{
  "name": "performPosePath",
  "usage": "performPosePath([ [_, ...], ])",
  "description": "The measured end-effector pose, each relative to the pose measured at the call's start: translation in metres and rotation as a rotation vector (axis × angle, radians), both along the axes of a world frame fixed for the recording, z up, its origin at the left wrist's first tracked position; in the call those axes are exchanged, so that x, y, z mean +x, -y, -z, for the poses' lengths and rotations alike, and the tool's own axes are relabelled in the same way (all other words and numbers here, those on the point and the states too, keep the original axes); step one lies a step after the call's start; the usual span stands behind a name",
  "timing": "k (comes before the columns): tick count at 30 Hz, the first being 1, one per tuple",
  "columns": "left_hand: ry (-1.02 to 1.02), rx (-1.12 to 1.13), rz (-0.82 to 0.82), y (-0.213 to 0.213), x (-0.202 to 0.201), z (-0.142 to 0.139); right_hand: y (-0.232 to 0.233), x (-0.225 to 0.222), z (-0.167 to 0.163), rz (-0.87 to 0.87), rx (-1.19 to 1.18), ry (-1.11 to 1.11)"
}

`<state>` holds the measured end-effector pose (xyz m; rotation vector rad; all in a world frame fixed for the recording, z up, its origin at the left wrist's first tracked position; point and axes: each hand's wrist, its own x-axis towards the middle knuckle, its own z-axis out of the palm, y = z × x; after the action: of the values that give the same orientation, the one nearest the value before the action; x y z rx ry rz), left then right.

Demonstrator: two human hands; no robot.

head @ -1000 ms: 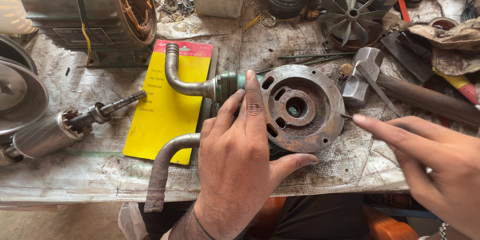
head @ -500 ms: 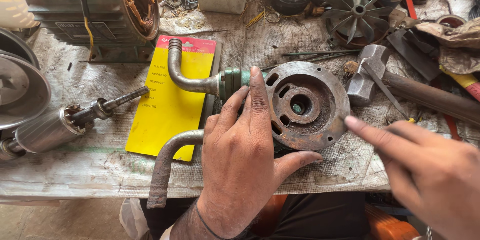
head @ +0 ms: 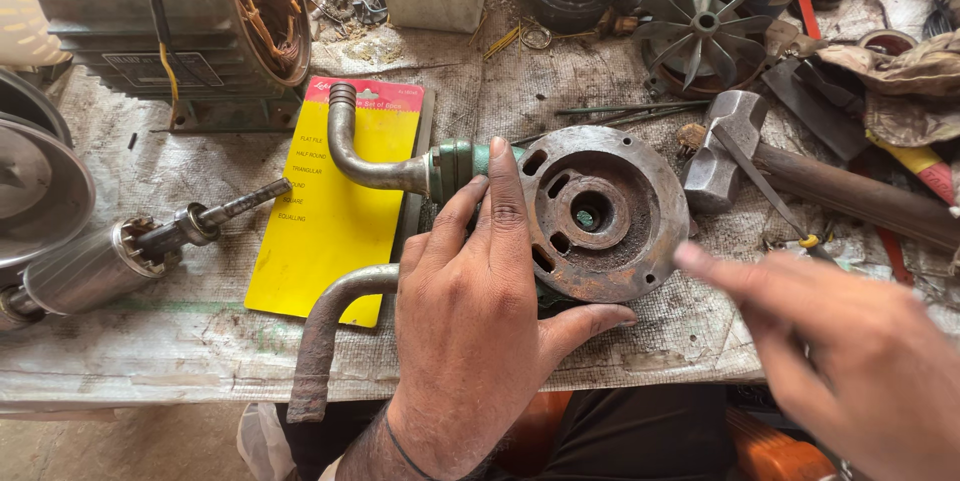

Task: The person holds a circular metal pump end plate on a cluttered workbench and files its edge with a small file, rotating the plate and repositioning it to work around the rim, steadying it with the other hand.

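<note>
The workbench (head: 150,361) carries everything described here; the landmark is the rusty round pump housing (head: 610,211), which lies flat near the bench's front edge, directly ahead of you.

Far left of the housing and toward the back stands the green motor body (head: 130,31), its open end showing copper windings. Left of the housing and nearer you lies the rotor with its shaft (head: 110,256). Between rotor and housing lies a yellow card (head: 320,241) with a red top strip. Two bent pipes (head: 350,156) run left from the housing across that card.

Just right of the housing lies a hammer (head: 730,156). Behind the housing, slightly right, sits a dark fan impeller (head: 700,31).

Your left hand (head: 480,331) rests on the housing's left rim, fingers spread flat over it and thumb along its near edge, steadying without clenching. Your right hand (head: 850,351) hovers near the housing's right side, fingers loosely extended, holding nothing; it is blurred.
</note>
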<state>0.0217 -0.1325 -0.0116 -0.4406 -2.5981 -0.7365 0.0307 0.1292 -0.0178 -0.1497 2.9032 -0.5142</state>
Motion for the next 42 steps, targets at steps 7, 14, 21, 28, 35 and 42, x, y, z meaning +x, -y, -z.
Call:
performPosePath([
  [7, -0.006, -0.008, 0.006, 0.0, 0.0, 0.0, -0.001, 0.002, 0.001, -0.06, -0.13, -0.089],
  [14, -0.012, -0.003, 0.004, 0.0, 0.001, -0.001, -0.005, 0.005, 0.002, -0.043, -0.21, -0.142],
  [21, -0.017, -0.019, 0.003, -0.001, 0.001, -0.001, -0.01, 0.005, 0.005, -0.16, -0.313, -0.215],
  [28, -0.017, -0.003, -0.003, -0.003, 0.002, -0.002, -0.009, 0.004, -0.001, -0.092, -0.301, -0.086],
  [35, -0.022, -0.005, 0.006, -0.004, 0.003, -0.003, 0.003, 0.004, -0.014, -0.128, -0.172, -0.252],
  [42, -0.017, -0.004, -0.004, -0.005, 0.005, -0.004, -0.007, 0.0, -0.01, 0.038, 0.0, -0.157],
])
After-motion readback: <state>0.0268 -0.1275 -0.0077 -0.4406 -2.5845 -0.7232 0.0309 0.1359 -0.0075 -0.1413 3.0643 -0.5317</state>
